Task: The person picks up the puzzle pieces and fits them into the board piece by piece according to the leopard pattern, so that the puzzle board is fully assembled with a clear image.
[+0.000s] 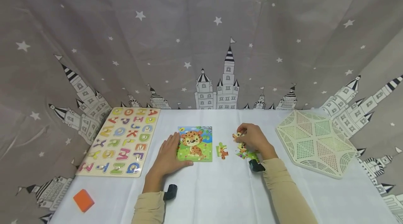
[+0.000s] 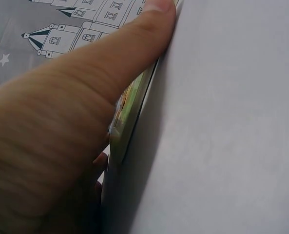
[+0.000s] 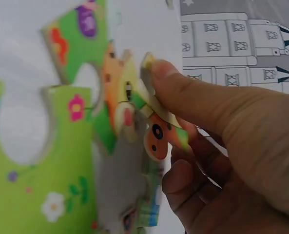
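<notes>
On the white table (image 1: 220, 196), in the middle, lies a leopard puzzle (image 1: 195, 143) in its frame. The left hand (image 1: 168, 157) rests flat on the puzzle's left edge, fingers straight and relaxed, the thumb along its near edge; the left wrist view shows the thumb (image 2: 134, 44) pressed against the board's side. To the right of the puzzle the right hand (image 1: 253, 138) pinches a puzzle piece (image 3: 154, 119) between thumb and curled fingers, lifted just above a small heap of loose pieces (image 1: 245, 152). One more loose piece (image 1: 221, 150) lies alone between the puzzle and that heap. An alphabet board (image 1: 121, 141) sits at the far left, an orange block (image 1: 83, 200) near the front left corner, and a white pegboard (image 1: 315, 141) at the right
</notes>
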Tool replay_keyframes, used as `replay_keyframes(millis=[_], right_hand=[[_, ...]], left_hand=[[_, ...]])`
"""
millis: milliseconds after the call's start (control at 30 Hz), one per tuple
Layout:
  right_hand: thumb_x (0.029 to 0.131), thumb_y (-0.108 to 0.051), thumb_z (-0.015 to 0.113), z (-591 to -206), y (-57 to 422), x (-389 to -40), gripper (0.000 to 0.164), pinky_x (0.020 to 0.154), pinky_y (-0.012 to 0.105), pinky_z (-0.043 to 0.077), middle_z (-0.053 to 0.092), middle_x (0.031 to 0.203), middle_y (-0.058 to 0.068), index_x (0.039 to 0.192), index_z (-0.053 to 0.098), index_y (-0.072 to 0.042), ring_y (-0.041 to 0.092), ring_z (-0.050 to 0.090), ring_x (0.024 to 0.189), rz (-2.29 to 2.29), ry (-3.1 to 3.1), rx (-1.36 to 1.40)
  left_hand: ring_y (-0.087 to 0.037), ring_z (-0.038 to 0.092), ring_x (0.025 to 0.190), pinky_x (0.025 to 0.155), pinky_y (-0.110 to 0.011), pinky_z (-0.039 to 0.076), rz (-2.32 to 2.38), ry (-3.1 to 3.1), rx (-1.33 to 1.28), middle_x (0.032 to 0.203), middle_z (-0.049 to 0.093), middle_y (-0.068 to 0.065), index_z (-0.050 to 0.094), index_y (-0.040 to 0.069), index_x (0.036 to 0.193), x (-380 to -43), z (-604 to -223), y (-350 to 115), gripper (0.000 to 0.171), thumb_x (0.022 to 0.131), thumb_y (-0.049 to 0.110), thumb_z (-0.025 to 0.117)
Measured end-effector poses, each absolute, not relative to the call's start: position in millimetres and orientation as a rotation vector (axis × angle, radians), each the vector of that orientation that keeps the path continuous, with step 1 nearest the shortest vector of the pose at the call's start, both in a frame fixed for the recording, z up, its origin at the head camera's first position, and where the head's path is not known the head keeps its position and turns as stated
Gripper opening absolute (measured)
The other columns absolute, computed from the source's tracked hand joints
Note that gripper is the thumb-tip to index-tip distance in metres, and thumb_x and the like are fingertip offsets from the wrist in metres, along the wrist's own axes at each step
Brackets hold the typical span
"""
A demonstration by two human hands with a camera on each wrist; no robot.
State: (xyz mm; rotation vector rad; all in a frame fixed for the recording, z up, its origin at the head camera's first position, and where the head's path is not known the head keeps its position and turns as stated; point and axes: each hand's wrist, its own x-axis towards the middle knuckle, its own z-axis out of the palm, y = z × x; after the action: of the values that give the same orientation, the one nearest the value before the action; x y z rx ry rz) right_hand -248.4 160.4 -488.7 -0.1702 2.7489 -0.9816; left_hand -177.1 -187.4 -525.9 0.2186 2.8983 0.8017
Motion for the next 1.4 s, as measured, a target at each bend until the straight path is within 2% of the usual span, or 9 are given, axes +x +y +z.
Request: replay_keyframes(millis=[133,333,533,667,933,1067,1200,1400], right_hand=[[0.089,-0.025,0.08,-485.2,160.5,-252.8,0.018,0.069,0.03,0.049,0.069,0.093,0.005,0.099,0.071,-0.012,0.019,0.059,0.08,-1.049,2.746,-0.108],[0.091,-0.031,0.078,-485.6,150.0,-252.7,0.025,0.062,0.026,0.05,0.071,0.093,0.005,0.104,0.071,-0.011,0.015,0.063,0.072,-1.199,2.644,-0.068],[0.091,-0.032,0.078,-481.7,105.3,-246.0,0.025,0.061,0.027,0.053,0.069,0.086,0.004,0.102,0.07,-0.011,0.016,0.066,0.064,-1.348,2.528,-0.061],[0.093,-0.029,0.076,-483.6,69.4,-240.9,0.022,0.056,0.026,0.052,0.07,0.085,0.004,0.101,0.068,-0.01,0.016,0.07,0.063,-1.396,2.458,-0.077],[0.092,-0.021,0.076,-495.6,18.1,-236.0,0.018,0.05,0.017,0.051,0.074,0.083,0.005,0.097,0.068,-0.006,0.008,0.067,0.056,-1.403,2.497,0.003],[0.09,-0.02,0.079,-499.1,4.6,-237.2,0.017,0.045,0.014,0.049,0.074,0.086,0.009,0.091,0.069,-0.006,0.005,0.065,0.051,-1.353,2.574,0.05],[0.087,-0.022,0.082,-499.6,-4.1,-236.4,0.02,0.053,0.018,0.053,0.073,0.091,0.01,0.088,0.07,-0.007,0.009,0.068,0.056,-1.26,2.673,0.042],[0.086,-0.028,0.083,-499.2,-8.0,-234.6,0.023,0.081,0.035,0.059,0.073,0.095,0.009,0.088,0.072,-0.008,0.023,0.069,0.086,-1.133,2.785,0.007]], left_hand=[[-0.039,0.01,0.159,0.131,-0.057,0.009,0.789,2.905,0.225,0.172,0.013,-0.016,0.012,0.003,0.164,-178.9,-526.0,-187.5,0.132,0.071,0.063,0.084],[-0.04,0.01,0.159,0.13,-0.058,0.01,0.746,2.908,0.247,0.172,0.012,-0.017,0.017,0.006,0.164,-178.7,-527.6,-186.1,0.125,0.074,0.067,0.079],[-0.043,0.009,0.159,0.129,-0.061,0.008,0.679,2.941,0.245,0.172,0.011,-0.019,0.023,0.015,0.164,-176.1,-526.3,-182.8,0.116,0.076,0.071,0.074],[-0.044,0.01,0.158,0.129,-0.062,0.008,0.662,2.966,0.25,0.171,0.013,-0.021,0.026,0.018,0.163,-174.7,-525.1,-178.7,0.112,0.077,0.074,0.071],[-0.042,0.009,0.159,0.129,-0.062,0.009,0.634,2.976,0.256,0.172,0.011,-0.018,0.027,0.018,0.163,-173.1,-527.1,-176.2,0.111,0.078,0.076,0.069],[-0.04,0.008,0.16,0.129,-0.062,0.009,0.619,2.961,0.3,0.173,0.011,-0.014,0.023,0.012,0.164,-173.6,-526.8,-175.5,0.115,0.079,0.074,0.069],[-0.038,0.009,0.16,0.13,-0.06,0.011,0.626,2.955,0.336,0.172,0.015,-0.012,0.021,0.007,0.163,-175.0,-526.5,-174.8,0.117,0.079,0.072,0.071],[-0.038,0.01,0.16,0.13,-0.06,0.01,0.635,2.951,0.362,0.172,0.016,-0.011,0.023,0.013,0.164,-175.3,-526.5,-174.5,0.112,0.08,0.069,0.072]])
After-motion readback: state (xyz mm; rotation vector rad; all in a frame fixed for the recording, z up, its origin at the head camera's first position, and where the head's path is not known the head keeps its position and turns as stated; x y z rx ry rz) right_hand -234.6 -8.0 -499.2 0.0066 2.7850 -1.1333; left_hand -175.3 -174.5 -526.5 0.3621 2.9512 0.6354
